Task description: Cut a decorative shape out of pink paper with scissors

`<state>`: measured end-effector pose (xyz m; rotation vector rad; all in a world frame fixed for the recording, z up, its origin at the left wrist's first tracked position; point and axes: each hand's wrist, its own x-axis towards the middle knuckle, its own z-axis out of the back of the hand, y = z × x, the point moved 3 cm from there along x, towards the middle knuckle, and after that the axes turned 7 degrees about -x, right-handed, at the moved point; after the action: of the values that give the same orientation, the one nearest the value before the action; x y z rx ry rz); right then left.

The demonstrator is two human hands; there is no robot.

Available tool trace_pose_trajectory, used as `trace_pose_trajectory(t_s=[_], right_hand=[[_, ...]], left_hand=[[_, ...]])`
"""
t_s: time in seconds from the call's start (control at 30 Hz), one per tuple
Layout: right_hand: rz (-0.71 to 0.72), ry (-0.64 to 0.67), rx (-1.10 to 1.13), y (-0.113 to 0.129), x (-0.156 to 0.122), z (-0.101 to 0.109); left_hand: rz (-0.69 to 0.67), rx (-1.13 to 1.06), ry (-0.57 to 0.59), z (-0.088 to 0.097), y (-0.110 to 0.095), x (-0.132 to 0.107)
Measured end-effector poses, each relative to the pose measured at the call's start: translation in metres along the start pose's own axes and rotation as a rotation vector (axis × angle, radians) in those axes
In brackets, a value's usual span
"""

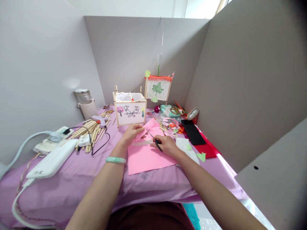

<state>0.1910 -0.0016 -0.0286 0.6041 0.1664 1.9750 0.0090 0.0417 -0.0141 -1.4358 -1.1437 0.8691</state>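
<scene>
My left hand (133, 133) is closed on a strip of pink paper (150, 124), thumb on top and fingers beneath. Black-handled scissors (157, 144) are gripped in my right hand (168, 145), their blades pointing up and left to the strip's lower edge. Fine cuts seem to run along that edge, though they are small to make out. Under both hands lies a larger pink sheet (146, 160) on the purple cloth. Just beyond my left hand stands a white lantern box (130, 115) framed in thin sticks, with two birds drawn on its front.
Wooden sticks (97, 131), a glue gun (100, 120) and a white power strip (52, 159) lie at left, near a jar (86, 103). A leaf-printed lantern (157, 89) stands behind. Paper scraps (171, 123), a black phone (192, 132) and red paper (208, 149) are at right. Grey panels (144, 48) surround the table.
</scene>
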Motion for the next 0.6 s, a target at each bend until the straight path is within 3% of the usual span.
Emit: trace_pose_trajectory(t_s=[0.23,0.6], right_hand=[[-0.025,-0.001,0.013,-0.0001,0.0007,-0.0015],[-0.008,0.025,0.056,-0.0008,-0.0002,-0.002]], left_hand=[[-0.02,0.005,-0.005,0.0018,0.0002,0.0013],[-0.055,-0.008,-0.109,0.0059,-0.0015,0.0039]])
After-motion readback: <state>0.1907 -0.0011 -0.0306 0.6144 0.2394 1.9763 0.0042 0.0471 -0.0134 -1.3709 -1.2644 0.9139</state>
